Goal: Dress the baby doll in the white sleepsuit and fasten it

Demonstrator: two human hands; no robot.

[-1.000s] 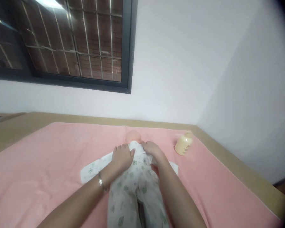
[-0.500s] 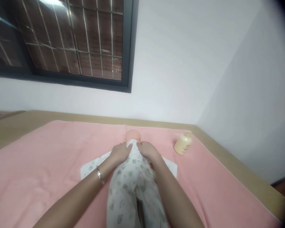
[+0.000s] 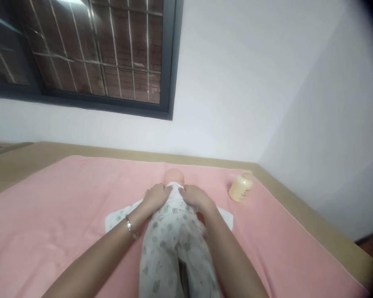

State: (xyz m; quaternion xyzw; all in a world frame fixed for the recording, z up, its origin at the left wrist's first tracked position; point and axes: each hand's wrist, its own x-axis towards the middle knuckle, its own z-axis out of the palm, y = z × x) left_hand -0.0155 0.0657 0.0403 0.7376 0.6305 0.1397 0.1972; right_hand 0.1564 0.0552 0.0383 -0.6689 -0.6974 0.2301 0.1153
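A baby doll [image 3: 173,176] with a smooth pink head lies on its back on a pink blanket, its head at the far end. It wears white printed baby clothes: a top [image 3: 175,193] and long trousers [image 3: 170,240] whose legs stretch toward me. My left hand [image 3: 157,195] is closed on the left side of the top near the neck, thumb on the front. Opposite it, my right hand [image 3: 194,195] grips the right side of the top the same way. The sleeves spread flat on both sides, partly hidden under my forearms. Most fingertips are out of sight.
A pale yellow pump bottle [image 3: 240,188] stands on the pink blanket [image 3: 65,231] to the right of the doll. The blanket covers a wooden surface [image 3: 313,231] with a tan border. White walls [image 3: 230,82] and a dark-framed barred window [image 3: 170,62] rise behind.
Both hands stay on the top, with only a very small shift of the fingers near the neck. The view has tilted slightly; the doll and bottle keep their places.
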